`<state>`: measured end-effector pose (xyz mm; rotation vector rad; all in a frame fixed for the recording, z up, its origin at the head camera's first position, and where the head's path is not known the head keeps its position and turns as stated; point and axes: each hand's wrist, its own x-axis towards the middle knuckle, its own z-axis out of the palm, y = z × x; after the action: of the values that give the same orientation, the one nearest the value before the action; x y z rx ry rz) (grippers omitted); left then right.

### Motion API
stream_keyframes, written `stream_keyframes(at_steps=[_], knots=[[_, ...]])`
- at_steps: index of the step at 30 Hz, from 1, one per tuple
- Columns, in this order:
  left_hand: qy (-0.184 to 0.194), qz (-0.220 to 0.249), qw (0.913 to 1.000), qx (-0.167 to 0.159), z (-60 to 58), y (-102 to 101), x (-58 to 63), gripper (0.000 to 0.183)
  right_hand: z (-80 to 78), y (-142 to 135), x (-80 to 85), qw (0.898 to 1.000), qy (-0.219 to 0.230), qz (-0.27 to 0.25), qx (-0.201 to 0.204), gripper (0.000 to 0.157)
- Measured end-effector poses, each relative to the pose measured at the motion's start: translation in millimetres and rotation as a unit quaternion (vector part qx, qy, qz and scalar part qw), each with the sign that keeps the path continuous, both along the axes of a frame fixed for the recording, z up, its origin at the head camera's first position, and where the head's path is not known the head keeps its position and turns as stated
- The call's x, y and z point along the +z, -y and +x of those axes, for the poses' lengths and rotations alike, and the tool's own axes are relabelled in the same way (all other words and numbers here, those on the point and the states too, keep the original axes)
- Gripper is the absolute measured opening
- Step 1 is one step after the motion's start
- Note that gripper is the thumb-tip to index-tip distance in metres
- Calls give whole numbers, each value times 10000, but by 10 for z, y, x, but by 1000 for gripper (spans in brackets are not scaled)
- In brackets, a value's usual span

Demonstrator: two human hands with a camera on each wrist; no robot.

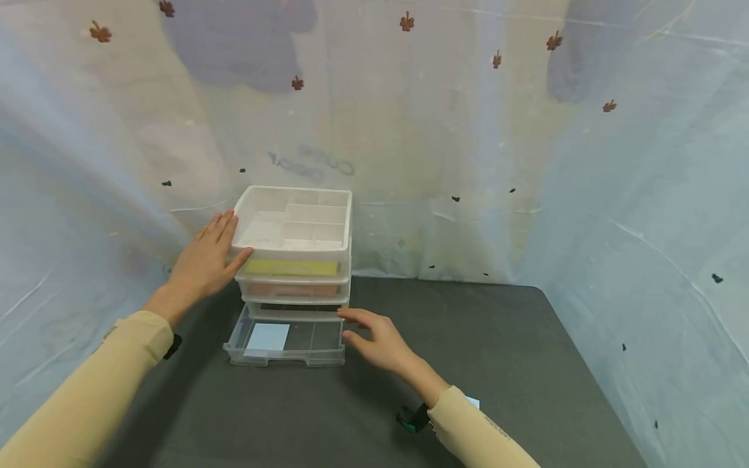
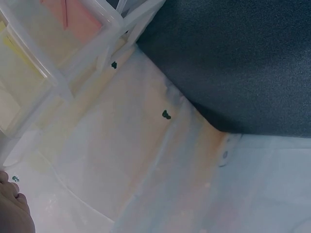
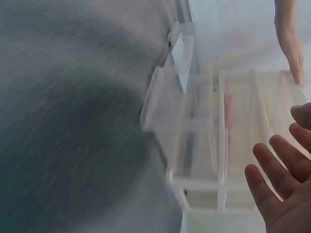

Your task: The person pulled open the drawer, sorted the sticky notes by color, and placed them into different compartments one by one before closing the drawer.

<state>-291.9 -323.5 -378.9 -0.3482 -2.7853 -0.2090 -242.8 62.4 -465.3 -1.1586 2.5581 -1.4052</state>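
A white plastic drawer unit (image 1: pixel 345 244) with a divided tray on top stands at the back of the table. Its clear bottom drawer (image 1: pixel 281 357) is pulled out, and a light blue square of paper (image 1: pixel 269 338) lies inside on the left. My left hand (image 1: pixel 205 263) rests flat against the unit's upper left side, fingers straight, thumb at the tray's front corner. Beside the right edge of the pulled-out drawer is my right hand (image 1: pixel 380 341), its relaxed fingers spread in the right wrist view and nothing held.
Yellow paper (image 1: pixel 292 268) shows through the top drawer and a pinkish sheet (image 1: pixel 292 289) through the one below. Another light blue piece (image 1: pixel 473 403) peeks out behind my right sleeve. A pale plastic curtain (image 1: pixel 421 234) surrounds the dark table (image 1: pixel 456 338).
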Motion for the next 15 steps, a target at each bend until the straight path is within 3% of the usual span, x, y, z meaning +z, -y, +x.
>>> stream_keyframes(at_steps=[15], knots=[[-41, 53, 10000, -47, -25, 13, -34, 87, 221, -800, -225, 9971, -229, -321, -649, 43]])
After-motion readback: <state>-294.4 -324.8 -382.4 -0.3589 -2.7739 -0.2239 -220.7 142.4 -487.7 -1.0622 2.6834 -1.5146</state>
